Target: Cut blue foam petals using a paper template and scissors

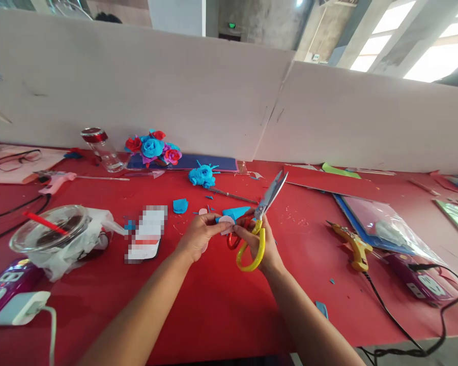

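My left hand [195, 237] is closed in a pinch on a small pale pink round piece [226, 220], in the middle of the table. Against this piece lies a strip of blue crepe paper [235, 211], partly hidden by the fingers. My right hand [267, 249] has a pair of scissors [260, 223] hooked in it, with one yellow and one red handle loop; the blades point up and away, slightly parted. Its fingertips also reach the pink piece. Just beyond the hands lie a blue paper flower [203, 175] on a thin stem and a folded blue paper piece [180, 206].
On the left are a lidded cup [49, 231] with a red straw, a phone [147, 234], a pink glue gun [57, 182] and a glass bottle [109, 155]. A paper flower bunch [152, 147] stands by the partition. A yellow glue gun [353, 244] and power strip [420, 279] lie right.
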Available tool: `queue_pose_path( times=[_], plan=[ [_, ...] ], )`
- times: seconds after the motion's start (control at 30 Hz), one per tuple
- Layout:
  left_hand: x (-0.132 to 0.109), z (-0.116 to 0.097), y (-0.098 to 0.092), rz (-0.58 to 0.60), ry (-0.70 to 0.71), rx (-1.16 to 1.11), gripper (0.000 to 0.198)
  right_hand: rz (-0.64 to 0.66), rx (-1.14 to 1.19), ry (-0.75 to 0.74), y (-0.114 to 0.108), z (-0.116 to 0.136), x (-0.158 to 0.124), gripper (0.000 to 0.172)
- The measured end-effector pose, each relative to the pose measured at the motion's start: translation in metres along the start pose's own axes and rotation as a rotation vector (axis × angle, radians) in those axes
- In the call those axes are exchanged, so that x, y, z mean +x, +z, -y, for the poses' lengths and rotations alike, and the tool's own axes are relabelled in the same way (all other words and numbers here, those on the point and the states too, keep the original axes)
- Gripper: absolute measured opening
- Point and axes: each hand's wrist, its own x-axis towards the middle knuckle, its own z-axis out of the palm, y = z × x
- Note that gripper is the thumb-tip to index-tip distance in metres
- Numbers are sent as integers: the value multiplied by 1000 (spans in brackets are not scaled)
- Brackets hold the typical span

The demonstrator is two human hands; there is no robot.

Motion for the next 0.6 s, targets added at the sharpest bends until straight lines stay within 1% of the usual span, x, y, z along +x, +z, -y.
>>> queue_pose_path(
  times=[0.07, 0.1, 0.17, 0.2, 0.27, 0.37, 0.47, 0.6],
  plan=[
    [1, -2, -1, -87, 4, -100, 18, 22, -203, -38, -6, 2, -1, 33],
    [1, -4, -4, -135, 16, -155, 18, 30, -346, -83, -9, 4, -2, 34],
    [2, -10, -10, -202, 52, -273, 18, 47, -647, -206, -15, 7, -4, 43],
    [3, -14, -13, -215, 77, -332, 18, 64, -768, -261, -17, 9, -5, 48],
    [3, -20, -18, -203, 129, -420, 17, 110, -915, -313, -19, 11, -7, 52],
    [1, -25, -21, -131, 176, -462, 15, 193, -986, -305, -16, 14, -11, 48],
    [1, -24, -20, -83, 181, -463, 15, 213, -1003, -317, -12, 14, -13, 46],
    [1, -22, -19, -58, 182, -450, 17, 219, -939, -324, -10, 15, -13, 42]
  ],
)
